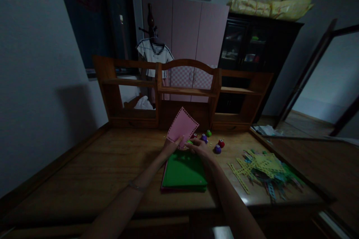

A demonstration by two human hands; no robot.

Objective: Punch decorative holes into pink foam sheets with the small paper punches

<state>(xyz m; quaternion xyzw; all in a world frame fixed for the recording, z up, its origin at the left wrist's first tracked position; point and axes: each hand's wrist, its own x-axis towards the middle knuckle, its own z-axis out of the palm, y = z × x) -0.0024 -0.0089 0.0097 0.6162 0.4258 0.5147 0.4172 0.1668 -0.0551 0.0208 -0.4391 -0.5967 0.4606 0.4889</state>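
Left hand (173, 146): pinching lower part of pink sheet (183, 124), edges perforated, held above green sheets (185, 171) stacked on bench (126, 160). Right hand (199, 147): beside sheet's lower edge; finger closure cannot be told. Rightward: small purple object (217, 149), then heaped yellow strips (270, 165).

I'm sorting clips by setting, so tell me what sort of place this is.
Probably a bedroom or study in a home: a brown wooden desk with shelves, a tall pink wardrobe and a hanging white short-sleeved top.
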